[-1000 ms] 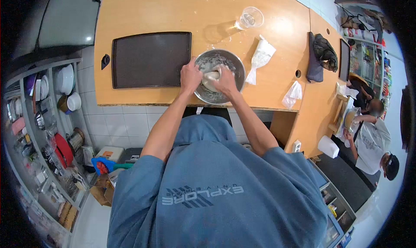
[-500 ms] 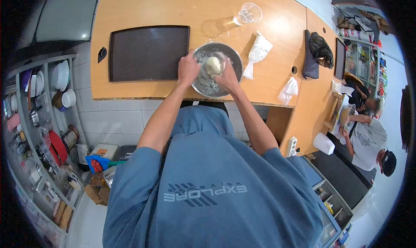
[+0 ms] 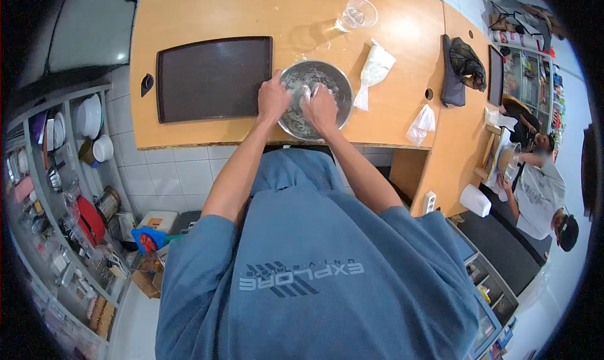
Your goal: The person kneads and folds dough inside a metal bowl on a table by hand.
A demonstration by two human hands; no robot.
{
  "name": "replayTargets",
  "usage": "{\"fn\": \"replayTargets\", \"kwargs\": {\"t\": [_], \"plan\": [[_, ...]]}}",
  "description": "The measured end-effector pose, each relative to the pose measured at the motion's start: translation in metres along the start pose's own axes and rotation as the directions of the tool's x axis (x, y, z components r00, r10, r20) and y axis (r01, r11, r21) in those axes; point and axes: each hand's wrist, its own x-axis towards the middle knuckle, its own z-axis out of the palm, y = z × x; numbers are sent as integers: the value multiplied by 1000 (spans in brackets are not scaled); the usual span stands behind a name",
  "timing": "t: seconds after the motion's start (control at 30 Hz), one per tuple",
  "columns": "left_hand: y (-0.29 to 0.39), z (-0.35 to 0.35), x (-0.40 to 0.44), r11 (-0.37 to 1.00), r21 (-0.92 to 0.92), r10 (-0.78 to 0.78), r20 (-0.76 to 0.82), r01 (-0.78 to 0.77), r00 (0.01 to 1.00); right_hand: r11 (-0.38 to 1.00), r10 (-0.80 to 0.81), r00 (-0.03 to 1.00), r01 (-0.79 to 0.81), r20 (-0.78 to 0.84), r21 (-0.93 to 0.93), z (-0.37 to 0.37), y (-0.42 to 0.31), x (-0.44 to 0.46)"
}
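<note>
A steel mixing bowl [image 3: 343, 83] rests near the front edge of the table, its inside smeared with white flour and dough bits. My left hand [image 3: 273, 98] grips its left rim, fingers closed over the edge. Inside the bowl, my right hand [image 3: 321, 107] is closed on a pale lump of dough [image 3: 306, 92], pressing it down. Most of the dough is hidden beneath the fingers. Right of the bowl lies a plastic bag of white powder [image 3: 376, 67].
A dark tray [image 3: 214, 80] lies left of the bowl. A clear plastic cup [image 3: 360, 13] stands behind it, and a smaller bag [image 3: 421, 125] sits near the right front edge. Shelves [image 3: 56, 190] line the left. Other people [image 3: 541, 190] work at the far right.
My right hand has moved from the bowl's right side over the dough, which was showing as a round ball and is now mostly covered. My left hand stays on the rim.
</note>
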Motion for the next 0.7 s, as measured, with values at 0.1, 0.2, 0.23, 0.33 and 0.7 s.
{"fn": "replayTargets", "kwargs": {"t": [0.1, 0.2, 0.23, 0.33, 0.7], "plan": [[1, 0, -2, 1000, 17, 2, -18, -1, 1000, 988, -141, 971, 126, -192, -85, 23, 3, -2], [5, -1, -3, 1000, 15, -13, -24, 13, 1000, 969, -202, 956, 164, -212, -183, 36, 5, -1], [5, 0, -2, 1000, 12, -15, -17, 15, 1000, 964, -207, 961, 169, -182, -205, 35, 3, 0], [1, -3, 0, 1000, -4, -12, -2, 12, 1000, 949, -249, 955, 206, -165, -237, 35, -4, 6], [9, -4, -12, 996, -17, -85, -87, 83, 993, 992, -125, 982, 122, -141, -30, 39, 0, 39]]}}
